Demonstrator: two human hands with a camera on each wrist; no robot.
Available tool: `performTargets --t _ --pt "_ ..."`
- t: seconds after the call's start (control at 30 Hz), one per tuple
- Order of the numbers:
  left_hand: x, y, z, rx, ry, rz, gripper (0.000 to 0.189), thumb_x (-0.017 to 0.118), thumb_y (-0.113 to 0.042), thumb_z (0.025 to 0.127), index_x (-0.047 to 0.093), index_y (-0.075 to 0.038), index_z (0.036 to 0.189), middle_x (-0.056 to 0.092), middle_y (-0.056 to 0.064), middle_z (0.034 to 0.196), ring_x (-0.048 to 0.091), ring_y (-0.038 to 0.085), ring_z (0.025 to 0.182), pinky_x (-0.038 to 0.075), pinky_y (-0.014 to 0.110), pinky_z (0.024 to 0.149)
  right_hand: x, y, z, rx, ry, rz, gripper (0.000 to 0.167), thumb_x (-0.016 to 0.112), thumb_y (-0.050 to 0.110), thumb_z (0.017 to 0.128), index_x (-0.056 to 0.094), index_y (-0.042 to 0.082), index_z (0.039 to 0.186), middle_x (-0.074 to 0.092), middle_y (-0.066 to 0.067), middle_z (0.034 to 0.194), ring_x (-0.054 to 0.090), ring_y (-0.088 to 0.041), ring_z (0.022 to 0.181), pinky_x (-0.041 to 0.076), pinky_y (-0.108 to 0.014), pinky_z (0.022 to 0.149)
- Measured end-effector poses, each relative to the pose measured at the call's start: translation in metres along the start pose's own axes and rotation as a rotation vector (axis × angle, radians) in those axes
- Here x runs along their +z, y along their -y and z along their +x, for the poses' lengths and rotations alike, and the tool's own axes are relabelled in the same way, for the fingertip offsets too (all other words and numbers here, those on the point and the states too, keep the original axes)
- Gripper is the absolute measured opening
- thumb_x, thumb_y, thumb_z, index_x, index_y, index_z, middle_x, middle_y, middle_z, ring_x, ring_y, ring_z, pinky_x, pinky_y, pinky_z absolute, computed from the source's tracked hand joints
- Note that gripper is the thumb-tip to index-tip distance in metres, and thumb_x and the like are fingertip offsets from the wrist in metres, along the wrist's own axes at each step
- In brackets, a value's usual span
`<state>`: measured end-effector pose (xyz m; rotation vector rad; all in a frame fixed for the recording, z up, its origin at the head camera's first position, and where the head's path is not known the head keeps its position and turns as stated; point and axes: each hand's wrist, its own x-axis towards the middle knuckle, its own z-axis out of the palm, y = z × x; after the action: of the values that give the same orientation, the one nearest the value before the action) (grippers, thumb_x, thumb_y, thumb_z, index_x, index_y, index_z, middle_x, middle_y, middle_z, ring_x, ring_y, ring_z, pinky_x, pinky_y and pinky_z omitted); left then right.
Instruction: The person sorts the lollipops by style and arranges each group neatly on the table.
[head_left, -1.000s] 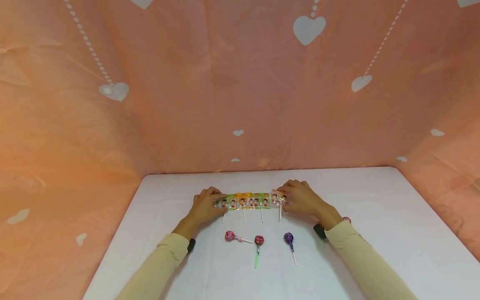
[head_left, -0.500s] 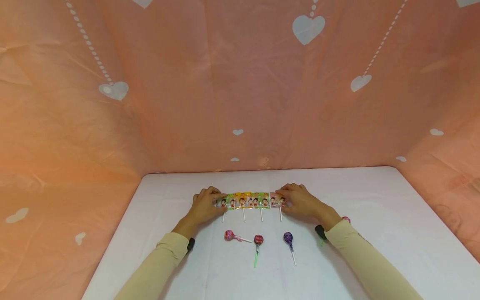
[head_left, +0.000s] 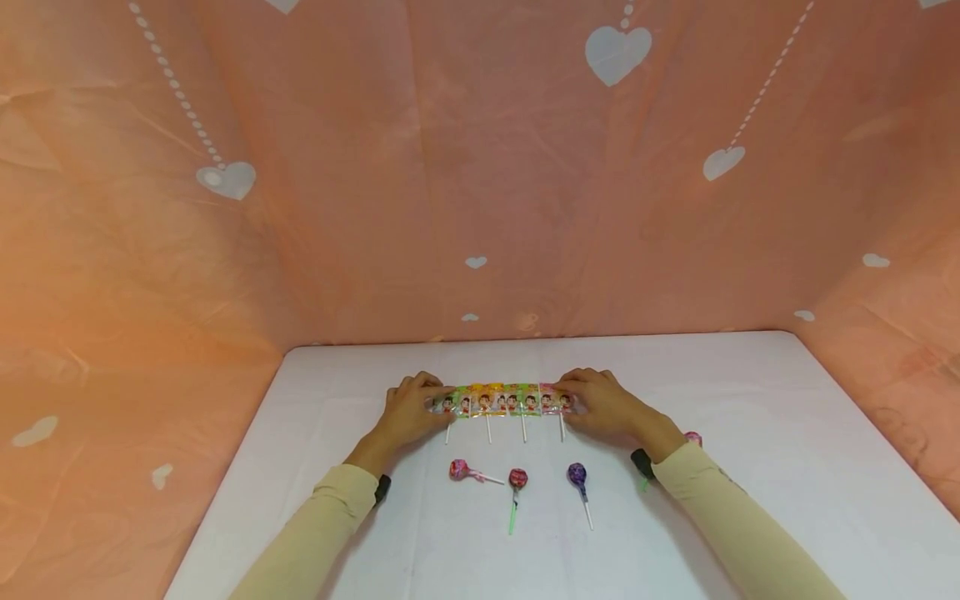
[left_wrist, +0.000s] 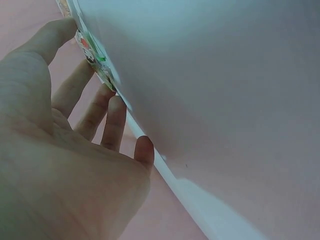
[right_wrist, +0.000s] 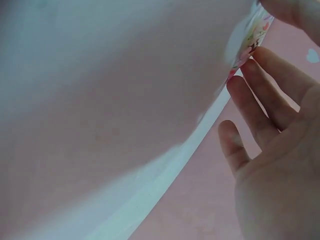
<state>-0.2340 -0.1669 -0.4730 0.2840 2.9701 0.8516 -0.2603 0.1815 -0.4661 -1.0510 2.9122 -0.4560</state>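
Note:
Flat lollipops in clear, printed wrappers lie side by side in a row, white sticks toward me. My left hand (head_left: 412,410) holds the green-wrapped lollipop (head_left: 447,405) at the left end, thumb at its near edge and fingers at the far edge. At the right end, the pink-wrapped lollipop (head_left: 555,402) sits between the thumb and fingers of my right hand (head_left: 606,406). An orange-wrapped lollipop (head_left: 486,403) and another green-wrapped lollipop (head_left: 522,402) lie between the hands. Both wrist views show the fingertips right at the wrappers, partly covering them.
Nearer me on the white table (head_left: 465,558) lie a pink ball lollipop (head_left: 459,470), a red ball lollipop (head_left: 518,478) with a green stick, and a purple ball lollipop (head_left: 577,475). Another pink ball lollipop (head_left: 693,437) shows partly behind the right forearm. An orange cloth (head_left: 375,208) hangs behind.
The pink-wrapped lollipop, tilted and slightly apart a second ago, now lies flat against the row's right end. My right hand has come slightly down with it; the left hand has stayed put.

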Motion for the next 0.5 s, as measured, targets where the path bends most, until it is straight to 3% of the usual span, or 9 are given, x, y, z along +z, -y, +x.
performTargets --t 0.5 --pt "-0.0022 0.0006 0.0024 0.005 0.021 0.03 0.048 0.077 -0.035 0.085 0.067 -0.021 0.13 0.057 0.006 0.129 0.048 0.031 0.126 0.032 0.053 0.104 -0.0057 0.0047 -0.0033 0.021 -0.019 0.025 0.059 0.07 0.024 0.084 0.056 0.008 0.139 0.056 -0.013 0.139 0.047 -0.032 0.133 0.034 -0.055 0.107"
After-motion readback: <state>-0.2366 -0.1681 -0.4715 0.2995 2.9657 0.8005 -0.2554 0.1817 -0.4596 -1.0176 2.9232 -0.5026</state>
